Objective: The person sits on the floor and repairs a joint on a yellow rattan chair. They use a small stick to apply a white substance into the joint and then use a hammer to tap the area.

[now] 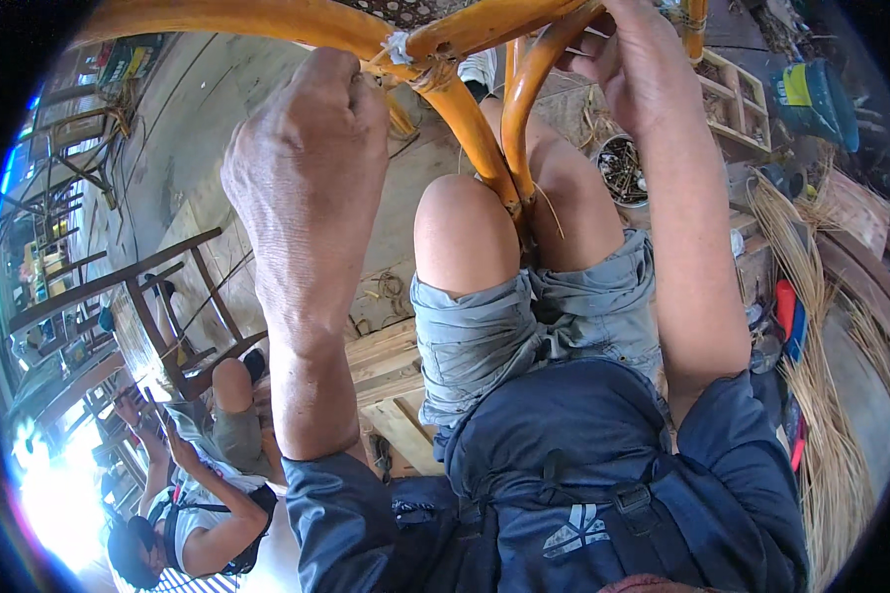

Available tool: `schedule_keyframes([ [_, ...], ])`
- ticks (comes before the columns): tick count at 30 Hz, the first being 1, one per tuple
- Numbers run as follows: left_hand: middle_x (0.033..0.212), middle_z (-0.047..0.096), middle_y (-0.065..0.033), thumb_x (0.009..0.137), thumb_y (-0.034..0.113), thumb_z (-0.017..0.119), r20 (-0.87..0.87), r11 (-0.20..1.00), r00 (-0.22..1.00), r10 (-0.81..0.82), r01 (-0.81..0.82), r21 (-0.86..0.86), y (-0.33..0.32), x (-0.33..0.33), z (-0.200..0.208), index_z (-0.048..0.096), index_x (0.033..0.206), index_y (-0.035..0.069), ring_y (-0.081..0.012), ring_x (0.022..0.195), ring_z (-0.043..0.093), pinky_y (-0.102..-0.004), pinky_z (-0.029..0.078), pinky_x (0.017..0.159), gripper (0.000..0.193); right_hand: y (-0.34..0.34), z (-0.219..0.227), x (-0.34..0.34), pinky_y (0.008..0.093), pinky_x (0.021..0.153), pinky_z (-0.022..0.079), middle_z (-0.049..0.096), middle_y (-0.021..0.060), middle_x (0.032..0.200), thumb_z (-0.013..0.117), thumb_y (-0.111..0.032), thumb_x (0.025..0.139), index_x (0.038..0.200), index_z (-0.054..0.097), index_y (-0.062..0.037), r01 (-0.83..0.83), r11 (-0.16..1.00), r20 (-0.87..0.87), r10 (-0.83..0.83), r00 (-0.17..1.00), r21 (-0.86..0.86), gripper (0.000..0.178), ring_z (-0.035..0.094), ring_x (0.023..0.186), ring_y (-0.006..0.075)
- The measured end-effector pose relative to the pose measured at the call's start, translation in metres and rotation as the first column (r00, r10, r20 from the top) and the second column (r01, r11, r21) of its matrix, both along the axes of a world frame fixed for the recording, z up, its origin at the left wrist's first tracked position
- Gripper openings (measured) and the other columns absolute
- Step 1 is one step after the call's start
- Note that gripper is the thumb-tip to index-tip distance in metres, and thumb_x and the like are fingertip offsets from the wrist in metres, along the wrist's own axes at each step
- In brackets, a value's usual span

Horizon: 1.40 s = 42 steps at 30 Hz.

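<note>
A seated person steadied a glossy orange pole frame (473, 138) between the knees (465, 232), both hands raised at its upper part.
The left hand (302, 158) was closed in a fist just below the upper rail, beside a joint with a whitish wrapping (397, 46); whether it gripped anything could not be told. The right hand (653, 74) had its fingers bent near the frame's curved brace at the upper right, its grip too hidden to tell. The frame's two slanting poles met low between the knees. Beyond the right knee stood a round pale container (633, 203) of small scraps, and long straw-coloured strips (829, 445) lay at the far right. At lower left, another person (218, 519) sat near dark wooden furniture (116, 280).
</note>
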<state>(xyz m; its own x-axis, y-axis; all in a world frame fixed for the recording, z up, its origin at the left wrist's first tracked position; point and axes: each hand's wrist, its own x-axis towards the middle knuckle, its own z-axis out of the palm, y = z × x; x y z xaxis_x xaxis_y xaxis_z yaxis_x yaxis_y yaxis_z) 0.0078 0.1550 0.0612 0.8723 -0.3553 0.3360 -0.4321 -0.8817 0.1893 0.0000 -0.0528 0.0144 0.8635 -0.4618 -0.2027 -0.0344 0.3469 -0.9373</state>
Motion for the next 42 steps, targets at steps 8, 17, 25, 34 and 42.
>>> schedule_keyframes([
  [8,0.075,0.065,-0.0177,0.088,0.020,0.056,0.035,1.000,0.999,-0.020,0.019,0.024,0.000,0.002,0.002,0.061,0.093,0.008,-0.0380,0.073,0.064,-0.0468,0.050,0.065,0.014,-0.004,-0.003,0.004,0.0328,0.071,0.051,0.060,0.0062,0.096,0.073,-0.051,0.078,0.113,0.051,-0.0066,-0.002,1.000,-0.063,0.001,0.998,-0.008,0.061,0.061,0.081,0.0171],
  [17,0.073,0.064,-0.0179,0.085,0.020,0.056,-0.002,0.996,1.000,-0.005,0.005,-0.090,-0.001,0.006,-0.004,0.061,0.088,0.006,-0.0385,0.071,0.063,-0.0464,0.050,0.065,0.015,0.002,0.008,0.000,0.0243,0.056,0.048,0.062,0.0033,0.085,0.073,-0.051,0.077,0.105,0.058,-0.0084,0.046,0.992,-0.134,-0.062,0.989,-0.118,0.053,0.060,0.068,0.0130],
  [25,0.074,0.064,-0.0178,0.084,0.020,0.056,-0.097,0.986,0.995,0.017,-0.033,-0.165,0.001,0.001,-0.002,0.061,0.086,0.005,-0.0387,0.071,0.063,-0.0455,0.049,0.064,0.015,-0.001,0.003,0.003,0.0261,0.059,0.049,0.062,0.0038,0.084,0.072,-0.050,0.079,0.104,0.059,-0.0081,0.021,0.997,-0.106,-0.028,0.994,-0.068,0.050,0.062,0.070,0.0142],
  [34,0.091,0.070,-0.0128,0.083,0.020,0.055,-0.148,0.990,0.983,0.106,-0.118,-0.073,-0.006,0.002,-0.004,0.067,0.105,0.008,-0.0245,0.083,0.069,-0.0344,0.051,0.078,0.027,0.008,0.010,-0.006,0.0268,0.062,0.050,0.062,0.0041,0.086,0.071,-0.050,0.080,0.104,0.059,-0.0079,0.059,0.993,-0.047,-0.064,0.997,-0.102,0.051,0.062,0.072,0.0148],
  [42,0.075,0.064,-0.0178,0.084,0.021,0.055,-0.085,0.980,0.996,0.028,-0.044,-0.195,-0.004,-0.001,-0.009,0.062,0.088,0.007,-0.0388,0.073,0.063,-0.0459,0.050,0.065,0.016,-0.001,0.002,-0.002,0.0293,0.065,0.052,0.063,0.0058,0.089,0.072,-0.051,0.079,0.106,0.060,-0.0055,0.007,0.997,-0.043,-0.010,0.999,-0.079,0.054,0.062,0.075,0.0165],
])
